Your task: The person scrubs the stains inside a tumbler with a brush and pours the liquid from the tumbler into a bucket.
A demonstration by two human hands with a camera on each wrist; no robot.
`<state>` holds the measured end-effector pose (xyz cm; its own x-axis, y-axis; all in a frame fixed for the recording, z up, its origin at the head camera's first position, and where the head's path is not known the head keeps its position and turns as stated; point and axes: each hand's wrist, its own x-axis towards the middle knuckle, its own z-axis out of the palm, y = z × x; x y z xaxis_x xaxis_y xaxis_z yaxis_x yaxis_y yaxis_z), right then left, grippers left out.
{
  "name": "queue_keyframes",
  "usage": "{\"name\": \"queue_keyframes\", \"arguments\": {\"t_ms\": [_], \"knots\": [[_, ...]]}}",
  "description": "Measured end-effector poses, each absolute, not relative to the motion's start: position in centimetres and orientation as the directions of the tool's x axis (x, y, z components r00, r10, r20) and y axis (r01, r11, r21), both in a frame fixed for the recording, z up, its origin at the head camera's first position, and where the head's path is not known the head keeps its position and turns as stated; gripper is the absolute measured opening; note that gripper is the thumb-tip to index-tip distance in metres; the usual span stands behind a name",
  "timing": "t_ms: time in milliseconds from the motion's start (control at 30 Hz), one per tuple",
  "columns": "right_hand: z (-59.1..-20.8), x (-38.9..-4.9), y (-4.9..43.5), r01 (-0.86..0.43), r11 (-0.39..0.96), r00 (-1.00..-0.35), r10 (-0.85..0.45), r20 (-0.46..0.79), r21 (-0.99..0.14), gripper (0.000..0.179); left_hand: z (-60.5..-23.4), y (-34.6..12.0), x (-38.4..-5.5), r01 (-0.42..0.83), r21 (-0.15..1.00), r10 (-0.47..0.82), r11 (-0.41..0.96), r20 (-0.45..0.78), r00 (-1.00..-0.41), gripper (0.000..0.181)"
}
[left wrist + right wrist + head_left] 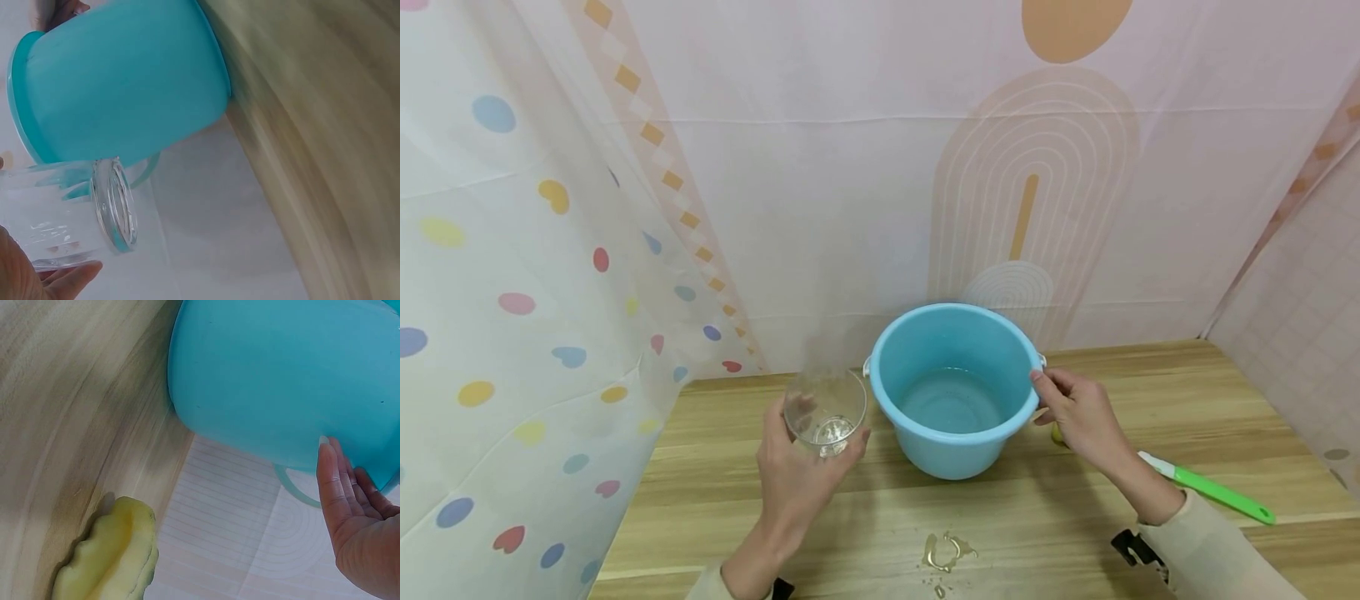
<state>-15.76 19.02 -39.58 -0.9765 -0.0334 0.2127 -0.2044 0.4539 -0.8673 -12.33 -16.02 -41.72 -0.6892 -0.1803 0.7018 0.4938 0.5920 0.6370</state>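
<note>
My left hand (801, 467) holds a clear glass (826, 408) upright, fingers and thumb around its sides, just left of a light blue bucket (951, 454). In the left wrist view the thick base of the glass (115, 203) shows beside the bucket wall (119, 81), above tabletop level. A shallow layer of water (955, 400) lies in the bucket, which stands on the wooden table. At its right side my right hand (1078, 412) grips the rim, thumb on top and the other fingers against the outer wall, as the right wrist view shows.
A yellow wavy-edged sponge (112, 550) lies on the table (715, 500) near my right hand. Right of it is a green-handled brush (1221, 496), its white end partly behind my wrist. Spilled water (947, 552) spots the front. Patterned cloth (820, 208) hangs behind.
</note>
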Motion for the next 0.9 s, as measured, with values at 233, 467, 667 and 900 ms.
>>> {"name": "queue_keyframes", "arguments": {"t_ms": [233, 467, 667, 900], "knots": [[-39.7, -15.9, 19.0, -0.206, 0.45, -0.976, -0.03, 0.215, -0.869, 0.04, -42.5, -15.8, -12.1, 0.593, 0.554, -0.147, 0.584, 0.791, -0.594, 0.082], [-39.7, -16.0, 19.0, -0.211, 0.451, -0.975, -0.032, 0.22, -0.867, 0.039, -43.5, -15.4, -11.5, 0.653, 0.523, -0.127, 0.548, 0.823, -0.554, 0.082], [-39.7, -16.0, 19.0, -0.209, 0.448, -0.975, -0.032, 0.218, -0.869, 0.039, -44.3, -14.9, -11.1, 0.692, 0.519, -0.093, 0.502, 0.828, -0.554, 0.082], [-39.6, -16.0, 19.1, -0.212, 0.444, -0.975, -0.03, 0.222, -0.871, 0.04, -44.9, -14.0, -10.8, 0.749, 0.487, -0.051, 0.449, 0.851, -0.523, 0.081]]}}
